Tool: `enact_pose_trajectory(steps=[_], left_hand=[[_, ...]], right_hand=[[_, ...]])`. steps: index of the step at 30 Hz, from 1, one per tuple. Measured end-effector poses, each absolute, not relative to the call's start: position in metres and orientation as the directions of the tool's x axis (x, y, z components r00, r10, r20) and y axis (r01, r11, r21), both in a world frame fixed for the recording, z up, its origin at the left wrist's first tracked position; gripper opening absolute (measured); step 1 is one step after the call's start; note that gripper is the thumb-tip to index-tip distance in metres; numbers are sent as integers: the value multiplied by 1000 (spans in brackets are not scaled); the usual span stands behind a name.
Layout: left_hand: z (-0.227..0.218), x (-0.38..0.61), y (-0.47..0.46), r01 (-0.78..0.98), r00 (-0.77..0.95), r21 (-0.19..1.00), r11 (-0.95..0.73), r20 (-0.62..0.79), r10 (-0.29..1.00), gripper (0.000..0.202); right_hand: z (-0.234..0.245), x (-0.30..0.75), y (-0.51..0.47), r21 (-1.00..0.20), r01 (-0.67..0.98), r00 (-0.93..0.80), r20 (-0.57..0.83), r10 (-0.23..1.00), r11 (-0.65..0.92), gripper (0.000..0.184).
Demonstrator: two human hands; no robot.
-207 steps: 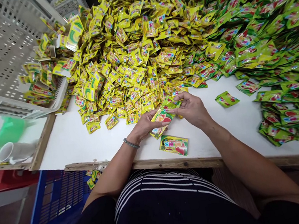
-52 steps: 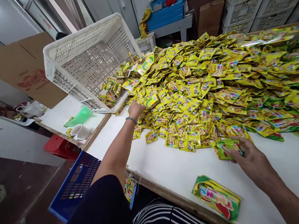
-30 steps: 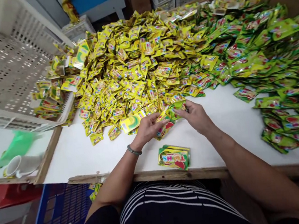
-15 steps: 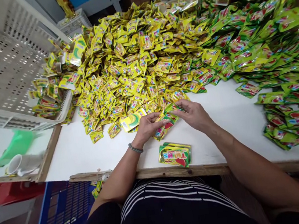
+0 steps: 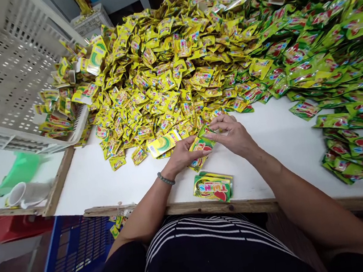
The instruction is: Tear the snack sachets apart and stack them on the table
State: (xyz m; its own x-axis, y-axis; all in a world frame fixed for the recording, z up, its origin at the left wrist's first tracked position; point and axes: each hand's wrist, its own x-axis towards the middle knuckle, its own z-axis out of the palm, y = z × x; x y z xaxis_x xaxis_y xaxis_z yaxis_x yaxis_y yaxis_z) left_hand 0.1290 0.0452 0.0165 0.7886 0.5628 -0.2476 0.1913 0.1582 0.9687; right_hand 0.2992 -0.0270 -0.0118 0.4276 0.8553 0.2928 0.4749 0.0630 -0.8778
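Over the near middle of the table, my left hand (image 5: 184, 156) is closed on a small green and yellow candy carton (image 5: 199, 157), held at a slant. At the carton's upper end, the thumb and fingers of my right hand (image 5: 231, 134) close on a green candy packet (image 5: 205, 131). The packet's lower part is hidden, and I cannot tell how far it sits inside. Closer to me lies a small stack of flat TWINS cartons (image 5: 212, 188). Left of my left hand, a yellow carton (image 5: 164, 144) rests against the edge of the pile.
A large heap of yellow candy packets (image 5: 157, 85) spreads across the back, with green packets (image 5: 359, 106) on the right. A white perforated crate (image 5: 8, 83) tilts at left. Beside it are a white cup (image 5: 29, 194) and a green bag (image 5: 18, 172). A blue basket (image 5: 73, 255) stands below.
The green packet shows less at the carton's upper end than before. My right-hand fingers have shifted slightly and lifted. The view has moved a little.
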Motion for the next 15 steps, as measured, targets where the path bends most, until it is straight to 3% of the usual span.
enact_pose_trajectory(steps=[4,10,15], left_hand=[[18,127,47,206,806,971,120,-238,542,38],[9,128,49,192,778,976,97,-212,591,41],[5,130,47,132,729,981,142,-194,656,41]], right_hand=[[-14,300,-29,-855,514,344,283,895,73,11],[-9,286,-34,-886,463,207,143,968,32,35],[-10,279,-33,-899,437,213,134,968,28,32]])
